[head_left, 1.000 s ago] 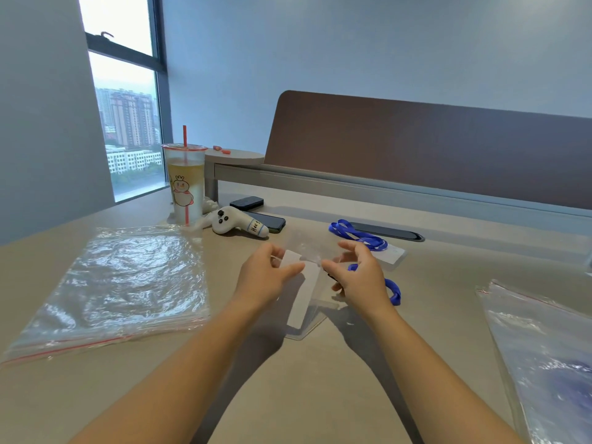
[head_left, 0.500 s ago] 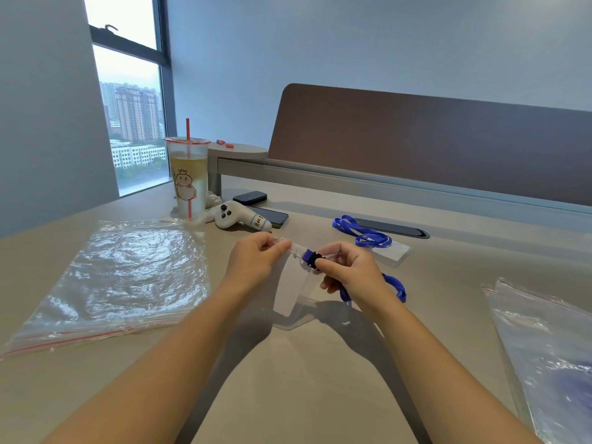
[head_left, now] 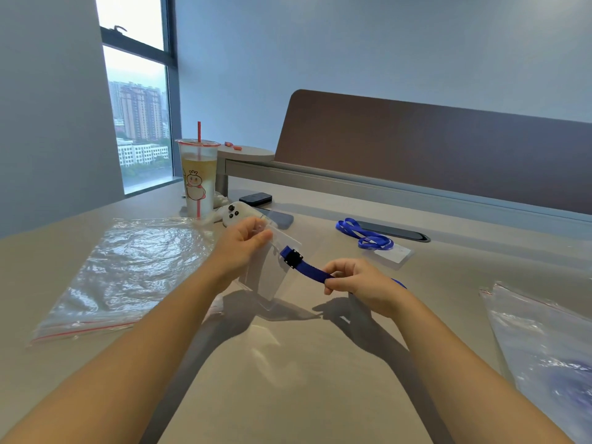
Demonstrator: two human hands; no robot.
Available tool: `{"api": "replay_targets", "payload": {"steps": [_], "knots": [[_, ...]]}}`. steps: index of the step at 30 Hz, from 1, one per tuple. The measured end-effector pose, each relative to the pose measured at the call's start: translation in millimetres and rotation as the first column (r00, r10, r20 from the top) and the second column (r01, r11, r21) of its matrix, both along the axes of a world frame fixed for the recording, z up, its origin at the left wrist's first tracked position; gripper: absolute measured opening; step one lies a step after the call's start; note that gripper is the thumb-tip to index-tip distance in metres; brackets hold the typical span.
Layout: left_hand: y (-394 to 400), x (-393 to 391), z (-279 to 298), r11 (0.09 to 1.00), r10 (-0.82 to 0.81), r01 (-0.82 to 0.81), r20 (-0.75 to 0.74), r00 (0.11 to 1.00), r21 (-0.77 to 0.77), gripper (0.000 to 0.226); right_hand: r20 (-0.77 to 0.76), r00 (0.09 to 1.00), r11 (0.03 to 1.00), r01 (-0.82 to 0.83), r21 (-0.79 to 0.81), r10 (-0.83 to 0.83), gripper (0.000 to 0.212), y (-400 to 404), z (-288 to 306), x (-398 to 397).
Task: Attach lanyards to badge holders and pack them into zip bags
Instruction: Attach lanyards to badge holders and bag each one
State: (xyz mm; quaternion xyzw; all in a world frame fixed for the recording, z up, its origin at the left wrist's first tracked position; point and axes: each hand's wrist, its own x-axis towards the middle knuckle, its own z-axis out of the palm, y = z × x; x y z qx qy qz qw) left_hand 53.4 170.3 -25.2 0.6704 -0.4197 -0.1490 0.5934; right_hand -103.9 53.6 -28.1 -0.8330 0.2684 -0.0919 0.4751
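Left hand (head_left: 238, 248) pinches the clear badge holder (head_left: 267, 277), right hand (head_left: 358, 283) grips the blue lanyard (head_left: 312, 271); clip looks attached, bagging into the zip bags (head_left: 128, 270) remains.

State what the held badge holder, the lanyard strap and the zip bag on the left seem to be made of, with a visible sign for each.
Badge holder: probably clear soft plastic; the table shows through.
Lanyard strap: seemingly woven blue fabric, matte.
Zip bag: thin glossy plastic film, wrinkled, with glare.
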Motion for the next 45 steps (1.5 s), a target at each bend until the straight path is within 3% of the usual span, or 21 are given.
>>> {"api": "replay_targets", "payload": {"steps": [8, 14, 19, 23, 28, 33, 39, 45], "knots": [[13.2, 3.3, 7.1, 0.976, -0.191, 0.181, 0.073, 0.979, 0.119, 0.025, 0.028, 0.995, 0.989, 0.095, -0.114, -0.092, 0.016, -3.4, 8.3, 7.5], [11.2, 6.3, 7.6, 0.929, -0.300, 0.238, 0.201, 0.933, 0.284, 0.020, 0.068, 0.997, 0.988, 0.049, -0.143, -0.040, 0.020, -2.0, 19.1, 17.0], [7.1, 3.6, 6.3, 0.874, -0.387, 0.273, 0.235, 0.892, 0.403, 0.010, 0.059, 0.996, 0.952, 0.083, -0.293, -0.068, 0.004, -3.9, 21.5, 20.1], [3.5, 0.6, 5.8, 0.832, -0.417, 0.269, 0.229, 0.879, 0.485, 0.028, 0.085, 0.994, 0.954, 0.096, -0.283, -0.075, 0.012, -3.4, 24.7, 22.6], [-5.3, -7.4, 1.6, 0.759, -0.491, 0.276, 0.240, 0.837, 0.590, 0.023, 0.137, 0.990, 0.956, 0.070, -0.285, -0.032, 0.018, 9.0, 30.5, 29.2], [-10.7, -10.8, -1.0, 0.770, -0.458, 0.199, 0.308, 0.834, 0.606, 0.036, 0.183, 0.983, 0.940, 0.089, -0.329, -0.029, 0.015, 17.8, 31.9, 29.3], [-9.6, -6.6, 2.2, 0.858, -0.376, 0.174, 0.360, 0.854, 0.482, 0.038, 0.209, 0.976, 0.915, 0.141, -0.378, -0.064, 0.015, 18.2, 30.0, 27.2], [-6.0, 1.4, 5.5, 0.938, -0.187, 0.041, 0.403, 0.896, 0.344, 0.026, 0.246, 0.964, 0.974, 0.142, -0.175, -0.096, 0.016, 20.2, 23.0, 22.7]]}}
